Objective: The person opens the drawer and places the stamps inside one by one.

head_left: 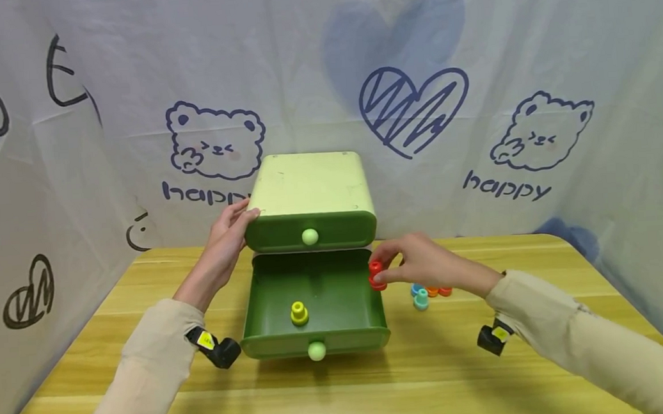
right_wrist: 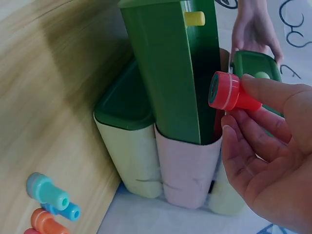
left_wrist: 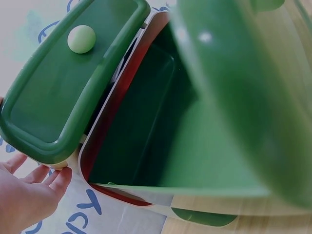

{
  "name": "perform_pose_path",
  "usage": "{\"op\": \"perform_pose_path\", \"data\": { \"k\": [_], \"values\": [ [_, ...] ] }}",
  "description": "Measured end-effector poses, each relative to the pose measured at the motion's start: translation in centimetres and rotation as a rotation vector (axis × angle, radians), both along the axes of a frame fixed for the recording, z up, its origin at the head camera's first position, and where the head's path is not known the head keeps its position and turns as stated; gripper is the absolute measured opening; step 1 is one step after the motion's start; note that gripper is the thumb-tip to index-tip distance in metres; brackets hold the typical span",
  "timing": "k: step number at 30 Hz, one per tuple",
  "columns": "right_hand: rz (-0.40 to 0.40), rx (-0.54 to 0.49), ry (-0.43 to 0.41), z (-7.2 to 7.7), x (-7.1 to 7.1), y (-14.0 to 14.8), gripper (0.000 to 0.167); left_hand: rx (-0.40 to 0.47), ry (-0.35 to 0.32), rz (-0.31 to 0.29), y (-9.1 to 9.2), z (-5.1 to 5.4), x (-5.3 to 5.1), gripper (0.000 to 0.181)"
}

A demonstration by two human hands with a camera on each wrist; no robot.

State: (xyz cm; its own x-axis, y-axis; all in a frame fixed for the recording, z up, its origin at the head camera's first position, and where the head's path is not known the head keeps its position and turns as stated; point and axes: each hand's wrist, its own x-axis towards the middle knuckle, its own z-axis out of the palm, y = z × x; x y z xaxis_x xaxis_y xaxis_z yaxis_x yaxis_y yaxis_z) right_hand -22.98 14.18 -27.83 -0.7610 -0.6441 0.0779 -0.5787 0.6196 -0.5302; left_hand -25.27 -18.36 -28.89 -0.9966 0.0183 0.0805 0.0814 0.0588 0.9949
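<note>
A small cabinet with a pale yellow-green top (head_left: 312, 182) has its dark green middle drawer (head_left: 337, 283) pulled out. Inside lies a yellow peg-shaped piece (head_left: 299, 314), upright. My left hand (head_left: 223, 248) rests on the upper left front corner of the cabinet, fingers along its side; in the left wrist view the fingertips touch beside the closed top drawer (left_wrist: 48, 122). At the drawer's right edge, my right hand (head_left: 422, 261) pinches a red peg-shaped piece (head_left: 376, 276) between thumb and fingers. The right wrist view shows the red piece (right_wrist: 229, 92) held near the drawer wall.
Right of the cabinet on the wooden table (head_left: 464, 364) are several small pieces: a teal one (head_left: 421, 299), a blue one (right_wrist: 70, 210), an orange one (right_wrist: 48, 223) and a red one (head_left: 445, 291). A patterned cloth (head_left: 310, 61) hangs behind the table.
</note>
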Motion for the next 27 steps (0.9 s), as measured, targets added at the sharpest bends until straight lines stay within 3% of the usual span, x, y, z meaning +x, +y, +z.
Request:
{"op": "perform_pose_path", "data": {
  "k": [12,21,27],
  "values": [
    [0.138,0.048,-0.074,0.5,-0.8,-2.4,0.016,0.000,0.004,-0.010,0.0,0.0,-0.1,0.067],
    [0.150,0.045,-0.268,0.3,-1.9,-3.9,0.021,-0.003,0.000,-0.007,0.0,0.0,-0.1,0.067],
    [0.196,0.083,-0.296,-0.2,-2.3,-5.2,0.020,-0.002,-0.004,-0.004,-0.1,-0.1,-0.1,0.067]
  ]
}}
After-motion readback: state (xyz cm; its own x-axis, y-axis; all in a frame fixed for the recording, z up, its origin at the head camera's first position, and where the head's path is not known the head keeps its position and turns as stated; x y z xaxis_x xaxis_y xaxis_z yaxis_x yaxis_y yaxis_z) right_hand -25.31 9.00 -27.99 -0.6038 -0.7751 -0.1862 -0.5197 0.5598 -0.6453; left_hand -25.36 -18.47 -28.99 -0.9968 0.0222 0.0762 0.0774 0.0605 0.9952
